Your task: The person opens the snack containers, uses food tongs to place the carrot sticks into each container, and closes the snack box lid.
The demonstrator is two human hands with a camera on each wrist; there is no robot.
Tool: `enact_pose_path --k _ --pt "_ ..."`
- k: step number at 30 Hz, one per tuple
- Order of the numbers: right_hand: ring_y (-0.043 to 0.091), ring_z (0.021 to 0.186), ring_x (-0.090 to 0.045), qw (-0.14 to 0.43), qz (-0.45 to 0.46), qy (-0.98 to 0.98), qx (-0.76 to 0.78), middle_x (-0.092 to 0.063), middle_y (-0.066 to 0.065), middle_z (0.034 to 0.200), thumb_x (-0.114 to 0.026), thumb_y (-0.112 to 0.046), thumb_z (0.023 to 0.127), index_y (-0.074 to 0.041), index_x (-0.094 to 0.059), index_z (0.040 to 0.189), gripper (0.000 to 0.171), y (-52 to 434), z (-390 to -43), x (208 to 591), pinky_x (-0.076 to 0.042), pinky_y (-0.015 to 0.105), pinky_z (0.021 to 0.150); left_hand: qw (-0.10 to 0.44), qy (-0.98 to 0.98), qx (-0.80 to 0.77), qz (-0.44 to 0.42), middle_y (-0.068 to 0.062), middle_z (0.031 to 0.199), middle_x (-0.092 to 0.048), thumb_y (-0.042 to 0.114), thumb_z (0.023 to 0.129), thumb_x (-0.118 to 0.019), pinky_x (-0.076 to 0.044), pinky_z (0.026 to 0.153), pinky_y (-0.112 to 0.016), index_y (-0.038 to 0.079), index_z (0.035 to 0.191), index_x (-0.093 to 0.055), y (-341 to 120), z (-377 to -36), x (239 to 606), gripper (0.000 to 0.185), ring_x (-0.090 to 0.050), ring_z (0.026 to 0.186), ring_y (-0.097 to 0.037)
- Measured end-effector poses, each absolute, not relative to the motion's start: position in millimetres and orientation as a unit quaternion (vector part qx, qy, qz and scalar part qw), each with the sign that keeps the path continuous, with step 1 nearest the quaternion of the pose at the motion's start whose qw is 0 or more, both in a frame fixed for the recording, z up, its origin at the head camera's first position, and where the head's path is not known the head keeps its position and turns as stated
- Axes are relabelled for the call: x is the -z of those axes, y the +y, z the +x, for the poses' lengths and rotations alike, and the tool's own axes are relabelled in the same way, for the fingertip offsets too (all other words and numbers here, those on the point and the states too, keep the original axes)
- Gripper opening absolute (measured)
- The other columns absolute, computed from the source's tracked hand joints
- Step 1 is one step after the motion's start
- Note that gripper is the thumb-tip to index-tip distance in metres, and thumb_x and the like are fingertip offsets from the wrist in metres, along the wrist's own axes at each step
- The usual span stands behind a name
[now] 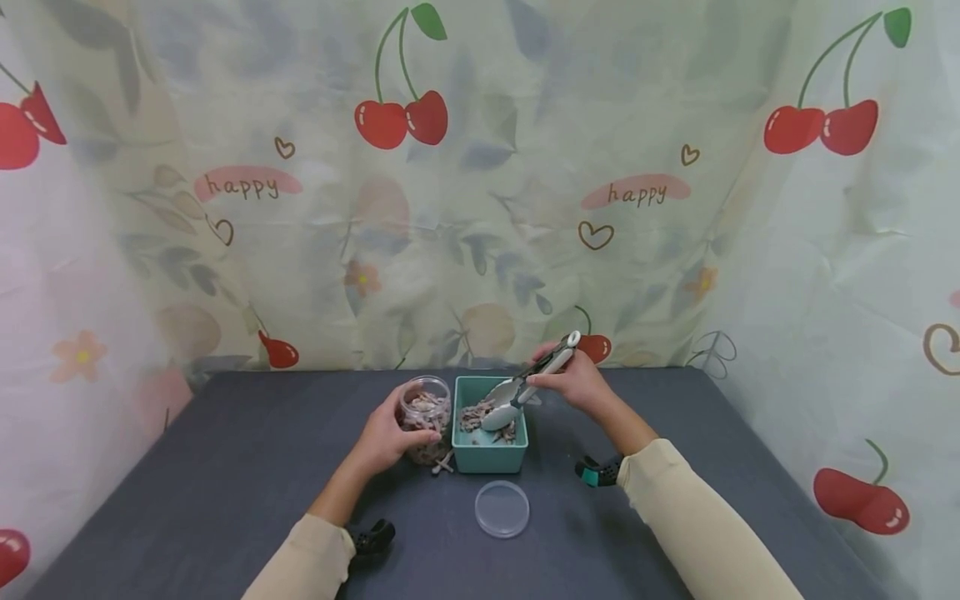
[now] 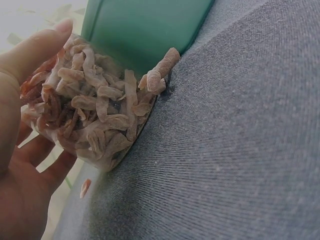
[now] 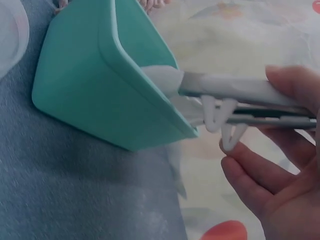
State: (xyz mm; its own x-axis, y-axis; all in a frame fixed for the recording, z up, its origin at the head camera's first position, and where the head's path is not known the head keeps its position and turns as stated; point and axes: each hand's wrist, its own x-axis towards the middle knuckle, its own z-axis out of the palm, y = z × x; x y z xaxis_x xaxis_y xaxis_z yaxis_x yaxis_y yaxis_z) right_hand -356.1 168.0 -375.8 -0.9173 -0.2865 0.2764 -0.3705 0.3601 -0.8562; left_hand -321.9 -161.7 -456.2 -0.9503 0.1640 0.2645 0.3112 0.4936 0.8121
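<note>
My left hand [image 1: 384, 435] is wrapped around a clear jar [image 1: 429, 427] of pale, brownish dried strips, thumb on the near side. The left wrist view shows the strips [image 2: 95, 105] through the jar wall. Right beside the jar stands a teal rectangular bin [image 1: 491, 460] with some strips [image 1: 474, 417] in it. My right hand [image 1: 581, 382] grips tongs [image 1: 557, 360] by their handles, thumb on one arm and fingers on the other. The tongs' white heads [image 1: 500, 417] reach down into the bin among the strips. Whether they pinch a strip I cannot tell.
A round clear lid [image 1: 502, 509] lies on the dark cloth-covered table [image 1: 225, 483] in front of the bin. Loose strips [image 1: 444, 463] lie by the jar's base, and a small bit [image 2: 85, 187] lies behind it. A patterned curtain [image 1: 480, 208] hangs behind the table.
</note>
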Motion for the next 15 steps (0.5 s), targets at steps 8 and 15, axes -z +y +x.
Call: enact_pose_path --k 8,15 --pt "0.024 0.086 -0.062 -0.02 0.238 -0.814 -0.529 -0.064 0.021 0.113 -0.077 -0.005 0.082 0.002 -0.068 0.112 0.032 177 -358 374 -0.05 0.035 0.074 0.077 -0.857 0.489 -0.143 -0.007 0.141 -0.05 0.035 0.072 -0.087 -0.043 0.084 -0.041 0.019 0.146 -0.041 -162 -322 456 0.089 -0.051 0.104 -0.024" --pt "0.025 0.084 -0.059 -0.048 0.247 -0.817 -0.519 -0.064 0.022 0.112 -0.076 -0.01 0.084 0.004 -0.065 0.116 0.036 180 -357 375 -0.048 0.035 0.073 0.078 -0.862 0.481 -0.142 -0.007 0.141 -0.05 0.036 0.072 -0.087 -0.042 0.08 -0.038 0.02 0.146 -0.042 -162 -321 455 0.088 -0.049 0.098 -0.022"
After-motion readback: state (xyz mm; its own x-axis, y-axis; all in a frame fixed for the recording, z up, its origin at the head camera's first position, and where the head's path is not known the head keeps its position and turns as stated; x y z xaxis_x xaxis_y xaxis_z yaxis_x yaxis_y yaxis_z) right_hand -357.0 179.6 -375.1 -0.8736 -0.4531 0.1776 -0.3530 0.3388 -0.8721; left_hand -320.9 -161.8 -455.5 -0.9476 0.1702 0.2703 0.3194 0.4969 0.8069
